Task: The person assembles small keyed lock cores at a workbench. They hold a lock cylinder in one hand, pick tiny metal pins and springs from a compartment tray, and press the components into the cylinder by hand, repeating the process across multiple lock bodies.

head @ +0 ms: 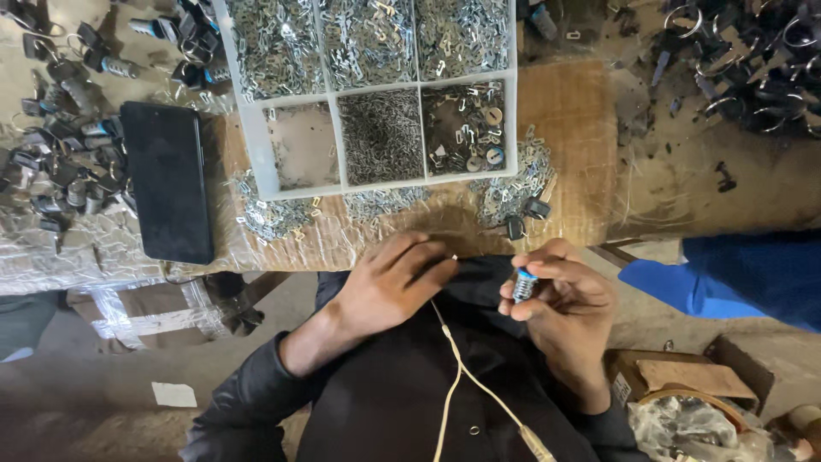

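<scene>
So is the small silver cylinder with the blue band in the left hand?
No, the small silver cylinder with the blue band is pinched in the right hand, while the left hand rests empty on the dark clothing.

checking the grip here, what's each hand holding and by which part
The right hand holds a small metal cylinder with a blue band, fingers pinching its upper, blue-banded end. The left hand rests flat on the dark garment, holding nothing visible.

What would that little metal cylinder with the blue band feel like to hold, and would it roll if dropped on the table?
The cylinder looks like solid ribbed metal, so probably stiff and heavy for its size. Its round body would likely roll on the table. The right hand pinches it with fingertips, suggesting it is easily held; the ribs likely prevent slipping.
</scene>
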